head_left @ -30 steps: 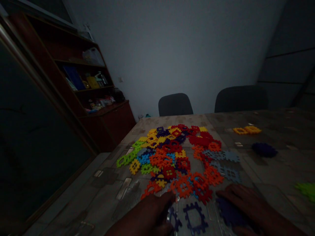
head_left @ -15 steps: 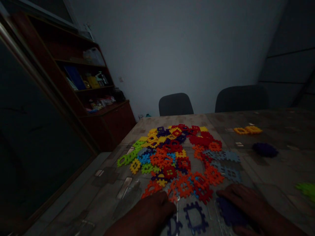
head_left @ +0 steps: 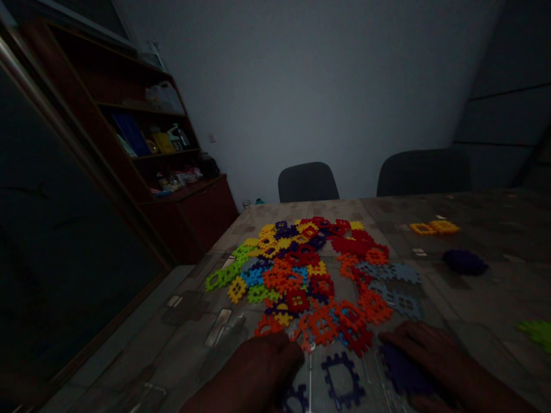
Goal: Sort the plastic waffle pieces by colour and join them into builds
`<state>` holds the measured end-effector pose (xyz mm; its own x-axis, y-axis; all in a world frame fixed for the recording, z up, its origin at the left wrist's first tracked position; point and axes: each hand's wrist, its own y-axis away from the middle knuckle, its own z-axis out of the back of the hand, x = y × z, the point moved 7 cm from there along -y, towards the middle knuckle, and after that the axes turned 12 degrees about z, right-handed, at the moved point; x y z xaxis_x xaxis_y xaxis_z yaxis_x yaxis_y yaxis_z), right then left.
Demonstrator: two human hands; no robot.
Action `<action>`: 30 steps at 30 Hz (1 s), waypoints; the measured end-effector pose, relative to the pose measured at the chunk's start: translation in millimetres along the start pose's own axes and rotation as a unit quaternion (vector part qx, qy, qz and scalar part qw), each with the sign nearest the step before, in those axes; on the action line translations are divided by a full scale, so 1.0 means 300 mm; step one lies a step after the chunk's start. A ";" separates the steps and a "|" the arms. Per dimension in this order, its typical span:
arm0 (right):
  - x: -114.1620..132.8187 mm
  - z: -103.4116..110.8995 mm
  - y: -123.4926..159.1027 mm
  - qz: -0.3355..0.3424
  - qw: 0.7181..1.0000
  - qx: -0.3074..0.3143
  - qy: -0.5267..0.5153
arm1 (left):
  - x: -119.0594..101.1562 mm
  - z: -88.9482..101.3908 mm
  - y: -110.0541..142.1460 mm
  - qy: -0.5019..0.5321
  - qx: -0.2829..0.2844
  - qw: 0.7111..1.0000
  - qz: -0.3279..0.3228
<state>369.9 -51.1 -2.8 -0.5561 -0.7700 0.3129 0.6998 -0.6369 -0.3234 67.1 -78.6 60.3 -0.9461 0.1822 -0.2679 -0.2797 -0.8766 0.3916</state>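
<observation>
My left hand is closed at the lower middle, its fingertips mostly hidden, on a purple notched frame tile with a curved opening. Just right of it, a square purple frame tile lies flat and untouched. My right hand is wrapped over a solid purple notched tile, thumb on the near side and fingers along the far edge. Beyond both hands spreads a pile of interlocking plastic tiles in red, orange, yellow, green, blue and purple.
Grey-blue tiles edge the pile on the right. Farther right on the patterned table lie yellow tiles, a purple stack and green tiles. Two dark chairs stand behind; a shelf cabinet is at left.
My left hand has shifted slightly left, and the curved-opening purple tile has turned and slid towards me with it. My right hand has stayed in place on its tile.
</observation>
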 end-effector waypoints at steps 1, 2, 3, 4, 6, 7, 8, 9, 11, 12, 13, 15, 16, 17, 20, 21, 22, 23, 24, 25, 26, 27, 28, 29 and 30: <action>-0.001 -0.003 0.001 -0.001 1.000 0.003 -0.004 | -0.012 0.006 0.010 0.008 -0.002 1.000 -0.029; -0.003 -0.007 0.003 -0.004 1.000 0.007 -0.006 | -0.023 0.007 0.018 0.008 -0.001 0.999 -0.054; -0.006 -0.011 0.004 -0.007 1.000 0.010 -0.008 | -0.033 0.003 0.022 0.003 0.005 0.997 -0.072; -0.008 -0.015 0.006 -0.010 1.000 0.013 -0.008 | -0.039 -0.003 0.022 -0.006 0.011 0.997 -0.080; -0.013 -0.022 0.010 -0.014 1.000 0.015 -0.006 | -0.041 -0.021 0.013 -0.022 0.027 0.997 -0.071; -0.015 -0.024 0.011 -0.017 1.000 0.016 -0.005 | -0.037 -0.030 0.005 -0.028 0.036 0.997 -0.056; -0.017 -0.025 0.012 -0.021 1.000 0.019 -0.005 | -0.031 -0.038 -0.002 -0.033 0.045 0.998 -0.034; -0.019 -0.026 0.013 -0.025 0.999 0.023 -0.006 | -0.022 -0.044 -0.009 -0.034 0.051 0.998 -0.007; -0.021 -0.025 0.012 -0.033 0.999 0.029 -0.012 | -0.004 -0.048 -0.017 -0.031 0.053 0.997 0.052; -0.020 -0.026 0.011 -0.034 0.999 0.034 -0.018 | 0.002 -0.049 -0.019 -0.031 0.051 0.995 0.077; -0.019 -0.028 0.010 -0.034 0.998 0.039 -0.023 | 0.005 -0.048 -0.020 -0.032 0.047 0.994 0.096; -0.017 -0.029 0.011 -0.035 0.998 0.042 -0.023 | 0.000 -0.044 -0.021 -0.044 0.036 0.992 0.114; -0.017 -0.028 0.011 -0.035 0.998 0.041 -0.020 | -0.004 -0.041 -0.020 -0.051 0.031 0.991 0.119; -0.016 -0.028 0.012 -0.036 0.998 0.041 -0.016 | -0.009 -0.037 -0.018 -0.054 0.028 0.991 0.122; -0.012 -0.028 0.010 -0.036 0.998 0.054 -0.011 | -0.021 -0.015 -0.006 -0.030 0.016 0.993 0.113; -0.010 -0.026 0.007 -0.036 0.998 0.057 -0.010 | -0.017 -0.003 -0.002 -0.015 0.006 0.994 0.109; -0.008 -0.022 0.004 -0.035 0.998 0.059 -0.010 | -0.007 0.013 -0.001 0.002 -0.012 0.994 0.106; -0.007 -0.018 0.001 -0.035 0.998 0.056 -0.008 | 0.010 0.033 -0.002 0.021 -0.040 0.994 0.104; -0.008 -0.014 -0.002 -0.033 0.998 0.050 -0.006 | 0.032 0.055 -0.006 0.043 -0.077 0.991 0.099; -0.009 -0.014 -0.002 -0.028 0.999 0.045 -0.003 | 0.056 0.079 -0.013 0.066 -0.119 0.987 0.089; -0.011 -0.017 0.000 -0.023 0.999 0.041 -0.001 | 0.083 0.101 -0.024 0.087 -0.162 0.980 0.075; -0.015 -0.023 0.004 -0.015 0.999 0.035 0.003 | 0.110 0.121 -0.036 0.104 -0.204 0.972 0.057; -0.020 -0.031 0.011 -0.007 1.000 0.029 0.008 | 0.137 0.132 -0.054 0.112 -0.229 0.966 0.046; -0.027 -0.040 0.019 0.001 1.000 0.021 0.013 | 0.164 0.139 -0.073 0.114 -0.248 0.961 0.043; -0.034 -0.050 0.027 0.008 1.000 0.015 0.018 | 0.186 0.143 -0.093 0.114 -0.262 0.957 0.041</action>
<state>374.4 -49.1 -22.0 -0.5592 -0.7818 0.2759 0.7218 -0.6228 -0.3018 15.1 -24.8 72.4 -0.8843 0.0538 -0.4639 -0.0291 -0.9978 -0.0604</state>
